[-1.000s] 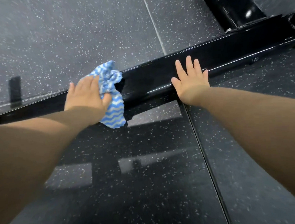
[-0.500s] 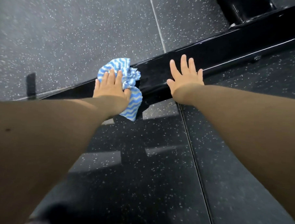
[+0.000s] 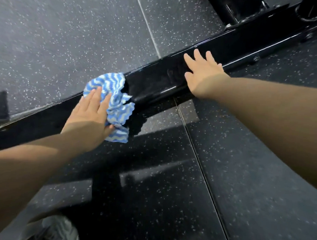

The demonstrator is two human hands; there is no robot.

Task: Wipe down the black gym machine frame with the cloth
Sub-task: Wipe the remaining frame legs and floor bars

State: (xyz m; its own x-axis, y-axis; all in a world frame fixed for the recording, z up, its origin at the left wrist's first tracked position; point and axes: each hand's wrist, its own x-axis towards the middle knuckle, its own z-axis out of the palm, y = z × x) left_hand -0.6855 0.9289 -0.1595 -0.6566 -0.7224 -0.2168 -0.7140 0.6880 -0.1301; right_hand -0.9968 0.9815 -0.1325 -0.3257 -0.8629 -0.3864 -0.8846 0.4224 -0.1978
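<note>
blue-white cloth (image 3: 118,100) crumpled on glossy black frame (image 3: 155,83) | left hand (image 3: 89,115), right hand (image 3: 203,72): fingers (image 3: 197,56) flat

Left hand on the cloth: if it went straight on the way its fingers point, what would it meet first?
More of the cloth, bunched just ahead of the left hand on the black frame. Beyond it, likely only the frame's far edge and the speckled floor, though depth is unclear.
</note>
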